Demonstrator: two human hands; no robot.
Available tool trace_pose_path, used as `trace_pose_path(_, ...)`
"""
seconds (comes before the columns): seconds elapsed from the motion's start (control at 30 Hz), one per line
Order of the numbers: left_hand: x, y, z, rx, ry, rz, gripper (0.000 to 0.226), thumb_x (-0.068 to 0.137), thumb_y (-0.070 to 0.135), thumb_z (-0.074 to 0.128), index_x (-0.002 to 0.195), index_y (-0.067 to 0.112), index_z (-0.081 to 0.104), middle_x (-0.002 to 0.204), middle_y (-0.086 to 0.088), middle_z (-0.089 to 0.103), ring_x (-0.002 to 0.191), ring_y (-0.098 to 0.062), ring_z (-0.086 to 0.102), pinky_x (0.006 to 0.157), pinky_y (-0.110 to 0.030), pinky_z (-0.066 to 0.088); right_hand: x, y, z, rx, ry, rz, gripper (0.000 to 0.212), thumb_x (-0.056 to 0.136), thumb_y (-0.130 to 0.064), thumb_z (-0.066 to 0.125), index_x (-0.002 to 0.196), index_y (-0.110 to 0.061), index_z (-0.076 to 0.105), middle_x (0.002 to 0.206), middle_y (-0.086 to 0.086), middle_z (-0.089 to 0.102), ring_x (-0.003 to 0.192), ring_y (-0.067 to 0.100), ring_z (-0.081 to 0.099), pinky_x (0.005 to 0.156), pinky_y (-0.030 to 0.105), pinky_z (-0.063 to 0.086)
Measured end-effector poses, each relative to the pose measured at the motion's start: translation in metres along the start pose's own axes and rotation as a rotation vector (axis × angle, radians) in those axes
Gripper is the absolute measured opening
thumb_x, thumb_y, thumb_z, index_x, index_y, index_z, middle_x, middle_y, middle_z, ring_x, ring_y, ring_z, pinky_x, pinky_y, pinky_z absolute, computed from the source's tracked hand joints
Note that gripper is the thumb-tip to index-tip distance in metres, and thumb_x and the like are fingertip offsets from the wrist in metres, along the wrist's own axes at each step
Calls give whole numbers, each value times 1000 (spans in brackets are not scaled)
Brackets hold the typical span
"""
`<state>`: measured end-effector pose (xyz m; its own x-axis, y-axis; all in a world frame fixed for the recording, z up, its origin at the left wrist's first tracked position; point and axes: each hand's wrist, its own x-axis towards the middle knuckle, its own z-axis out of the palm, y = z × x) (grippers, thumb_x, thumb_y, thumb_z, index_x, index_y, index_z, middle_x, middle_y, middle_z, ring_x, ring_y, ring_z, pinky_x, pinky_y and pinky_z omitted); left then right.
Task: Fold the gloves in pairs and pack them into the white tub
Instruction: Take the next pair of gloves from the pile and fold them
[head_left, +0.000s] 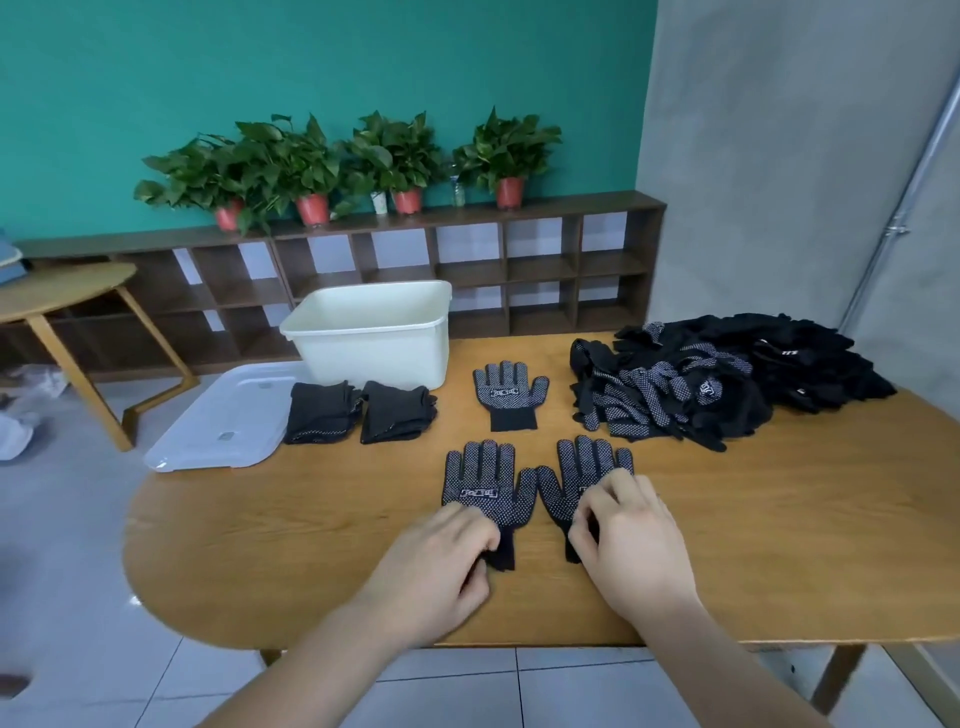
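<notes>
Two black, dotted knit gloves lie flat side by side near the front of the worktop (727, 519). The person's left hand (441, 566) pinches the cuff of the left glove (485, 486). The right hand (628, 540), fingers curled, pinches the right glove (576, 473) at its cuff. The gloves look light, soft and floppy, so the cuffs seem the surest hold. The white tub (374, 343) stands behind, well apart.
</notes>
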<state>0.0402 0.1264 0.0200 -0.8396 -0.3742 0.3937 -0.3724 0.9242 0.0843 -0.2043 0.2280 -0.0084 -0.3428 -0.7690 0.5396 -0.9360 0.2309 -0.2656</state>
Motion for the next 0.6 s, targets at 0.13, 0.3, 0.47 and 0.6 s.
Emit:
trace_pose_path(0.13,-17,9,-4,-18,26,-147,31,103,46,49,126,28,57,108,14,55,101,-10,53,84,-31,50,0,3,3,51,-122,-8,29,95,-32,64,123,-30,68,128,-11,58,120,15,53,87,37,56)
trace_pose_path(0.3,-14,10,-2,-64,-284,-275,61,109,64,22,165,41,21,173,18,4,161,-8,-9,131,-36,3,-3,0,-7,73,-218,-105,36,99,-46,53,130,-40,70,139,-17,57,134,12,47,100,43,54)
trace_pose_path(0.47,-7,14,4,21,-466,-378,69,104,71,3,165,43,-12,171,9,-28,155,-17,-35,130,-44,-13,-4,-15,-18,-38,-553,-226,64,102,-75,9,162,-53,15,171,-24,-4,159,5,-12,131,36,2)
trace_pose_path(0.6,-7,18,9,53,-440,-453,71,103,72,1,165,40,-15,171,2,-29,154,-24,-36,129,-48,-14,-8,-29,-22,-106,-646,-190,73,98,-78,-2,163,-48,-8,169,-16,-25,155,9,-30,130,40,-10)
